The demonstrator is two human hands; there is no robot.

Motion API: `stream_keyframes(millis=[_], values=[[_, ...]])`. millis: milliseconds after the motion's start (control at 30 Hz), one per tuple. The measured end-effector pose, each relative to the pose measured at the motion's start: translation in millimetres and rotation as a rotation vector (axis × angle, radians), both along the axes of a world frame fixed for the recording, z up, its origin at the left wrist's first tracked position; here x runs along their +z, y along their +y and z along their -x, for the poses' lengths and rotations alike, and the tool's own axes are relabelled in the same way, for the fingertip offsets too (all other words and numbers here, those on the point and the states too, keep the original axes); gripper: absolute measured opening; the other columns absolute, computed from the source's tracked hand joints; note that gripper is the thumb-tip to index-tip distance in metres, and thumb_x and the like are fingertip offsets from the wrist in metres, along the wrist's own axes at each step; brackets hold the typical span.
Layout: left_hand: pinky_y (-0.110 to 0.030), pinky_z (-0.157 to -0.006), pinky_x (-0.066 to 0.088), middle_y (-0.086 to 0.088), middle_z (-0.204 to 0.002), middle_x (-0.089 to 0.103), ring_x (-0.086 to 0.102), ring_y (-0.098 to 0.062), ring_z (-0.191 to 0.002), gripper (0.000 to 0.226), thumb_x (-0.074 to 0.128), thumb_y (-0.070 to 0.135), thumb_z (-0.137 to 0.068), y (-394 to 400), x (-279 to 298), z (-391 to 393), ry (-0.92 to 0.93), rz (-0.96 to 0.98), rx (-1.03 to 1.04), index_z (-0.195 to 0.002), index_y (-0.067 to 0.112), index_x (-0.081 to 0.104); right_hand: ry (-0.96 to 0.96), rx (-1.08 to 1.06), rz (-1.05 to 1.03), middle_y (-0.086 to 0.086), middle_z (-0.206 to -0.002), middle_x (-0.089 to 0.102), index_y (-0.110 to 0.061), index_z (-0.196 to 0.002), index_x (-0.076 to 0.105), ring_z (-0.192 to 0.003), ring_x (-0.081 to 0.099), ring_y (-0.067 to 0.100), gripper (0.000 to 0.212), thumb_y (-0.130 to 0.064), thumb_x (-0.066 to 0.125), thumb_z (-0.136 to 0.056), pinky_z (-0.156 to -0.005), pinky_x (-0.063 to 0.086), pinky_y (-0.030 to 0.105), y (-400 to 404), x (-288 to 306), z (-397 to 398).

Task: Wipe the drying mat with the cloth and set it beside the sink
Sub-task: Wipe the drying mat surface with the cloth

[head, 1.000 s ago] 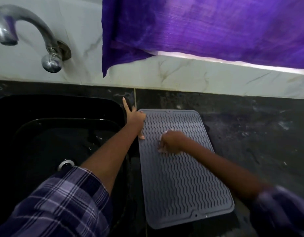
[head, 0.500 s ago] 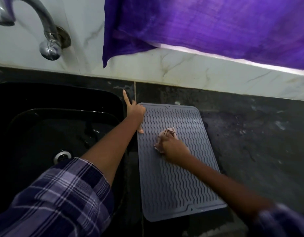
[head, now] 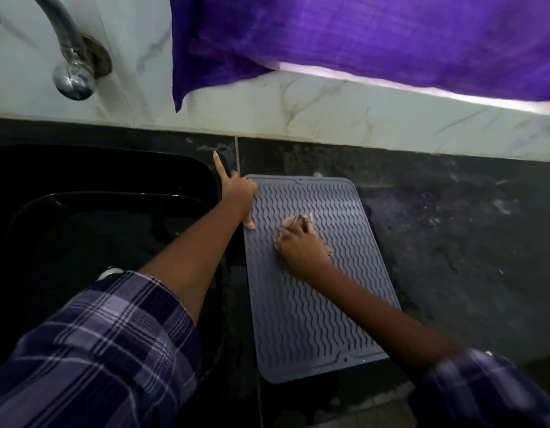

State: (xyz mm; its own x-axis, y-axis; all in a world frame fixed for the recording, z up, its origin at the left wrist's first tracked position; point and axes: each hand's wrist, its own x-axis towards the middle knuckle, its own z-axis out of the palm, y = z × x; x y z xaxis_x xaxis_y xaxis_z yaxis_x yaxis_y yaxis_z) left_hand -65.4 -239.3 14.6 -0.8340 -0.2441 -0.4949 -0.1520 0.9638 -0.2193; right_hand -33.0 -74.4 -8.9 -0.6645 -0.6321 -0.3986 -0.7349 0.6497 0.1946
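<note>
A grey ribbed drying mat (head: 310, 307) lies flat on the dark stone counter, just right of the black sink (head: 91, 230). My left hand (head: 238, 193) presses on the mat's far left corner, its index finger stretched out toward the wall. My right hand (head: 301, 245) rests on the upper middle of the mat, closed on a small pale cloth (head: 301, 220) that peeks out past the fingertips. Most of the cloth is hidden under the hand.
A chrome tap (head: 71, 66) juts from the white marble wall above the sink. A purple curtain (head: 375, 41) hangs over the wall's upper part. Dark counter (head: 459, 230) stretches right of the mat, with pale smears on it.
My right hand with the cloth has slid down and to the right across the mat. My left hand stays on the far left corner. The view has shifted slightly.
</note>
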Motion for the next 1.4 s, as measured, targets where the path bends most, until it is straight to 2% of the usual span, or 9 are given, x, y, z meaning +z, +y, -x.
stream_keyframes(millis=[100, 400, 567, 667, 767, 967, 1100, 1233, 1400], values=[[-0.078, -0.103, -0.009, -0.004, -0.147, 0.044, 0.019, -0.033, -0.146, 0.098, 0.072, 0.069, -0.06, -1, 1, -4, 0.022, -0.014, -0.007, -0.142, 0.024, 0.04, -0.285, -0.147, 0.102, 0.01, -0.117, 0.063, -0.013, -0.113, 0.065, -0.109, 0.059, 0.023, 0.03, -0.031, 0.059, -0.09, -0.091, 0.046, 0.034, -10, 45, 36], [-0.08, -0.1, -0.014, -0.004, -0.149, 0.042, 0.012, -0.033, -0.148, 0.078, 0.078, 0.059, -0.063, 4, -6, 2, -0.018, 0.005, 0.015, -0.131, 0.029, 0.053, 0.199, -0.051, 0.094, 0.019, -0.147, 0.037, -0.006, -0.134, 0.047, -0.142, 0.024, 0.035, 0.042, -0.018, 0.048, -0.094, -0.116, 0.022, 0.047, -37, -15, 21], [-0.081, -0.097, -0.015, -0.002, -0.15, 0.041, 0.004, -0.033, -0.15, 0.077, 0.078, 0.063, -0.059, 5, -5, -5, 0.016, 0.057, -0.033, -0.126, 0.03, 0.058, -0.172, -0.04, 0.098, 0.011, -0.146, 0.041, -0.014, -0.132, 0.05, -0.137, 0.033, 0.031, 0.05, -0.019, 0.063, -0.085, -0.104, 0.04, 0.046, 33, -5, -47], [-0.081, -0.101, -0.008, -0.001, -0.134, 0.056, 0.022, -0.032, -0.145, 0.067, 0.075, 0.061, -0.065, 12, -6, -25, 0.164, 0.133, -0.111, -0.12, 0.025, 0.062, -0.345, -0.216, 0.138, 0.004, -0.11, 0.064, -0.019, -0.11, 0.068, -0.107, 0.057, 0.021, 0.028, -0.031, 0.065, -0.084, -0.093, 0.045, 0.037, 15, 30, -5], [-0.082, -0.101, -0.002, 0.003, -0.111, 0.063, 0.04, -0.027, -0.13, 0.049, 0.074, 0.054, -0.07, 23, -5, -47, 0.207, 0.042, -0.021, -0.11, 0.026, 0.068, -0.14, -0.278, 0.297, 0.004, -0.105, 0.069, -0.02, -0.107, 0.069, -0.104, 0.059, 0.024, 0.023, -0.025, 0.063, -0.085, -0.092, 0.046, 0.037, -20, 32, 32], [-0.078, -0.103, -0.009, -0.003, -0.136, 0.055, 0.02, -0.03, -0.145, 0.093, 0.072, 0.065, -0.064, 29, -15, -73, 0.145, -0.054, 0.047, -0.142, 0.025, 0.041, 0.194, -0.001, 0.089, 0.016, -0.14, 0.046, -0.007, -0.131, 0.049, -0.135, 0.034, 0.033, 0.044, -0.019, 0.054, -0.09, -0.111, 0.028, 0.048, -28, -15, -11], [-0.076, -0.105, -0.008, -0.005, -0.135, 0.056, 0.019, -0.033, -0.145, 0.084, 0.067, 0.067, -0.068, 26, -13, -80, 0.178, -0.036, -0.011, -0.137, 0.024, 0.046, -0.042, 0.078, 0.028, 0.016, -0.154, 0.022, -0.009, -0.145, 0.03, -0.142, 0.018, 0.04, 0.066, -0.014, 0.059, -0.086, -0.115, 0.024, 0.054, 46, -13, -91], [-0.076, -0.105, -0.008, -0.003, -0.131, 0.058, 0.022, -0.031, -0.144, 0.061, 0.073, 0.059, -0.067, 44, -5, -97, 0.23, -0.006, -0.031, -0.115, 0.023, 0.064, -0.38, -0.18, 0.231, 0.007, -0.121, 0.064, -0.015, -0.115, 0.066, -0.11, 0.058, 0.023, 0.03, -0.027, 0.059, -0.089, -0.099, 0.045, 0.035, 38, 34, -52], [-0.077, -0.101, -0.013, -0.002, -0.123, 0.059, 0.034, -0.026, -0.134, 0.076, 0.075, 0.066, -0.058, 75, -14, -118, 0.123, -0.018, 0.023, -0.12, 0.024, 0.061, -0.017, -0.195, 0.199, 0.012, -0.133, 0.054, -0.016, -0.126, 0.059, -0.124, 0.046, 0.031, 0.036, -0.021, 0.051, -0.092, -0.103, 0.041, 0.042, 4, 10, -20]])
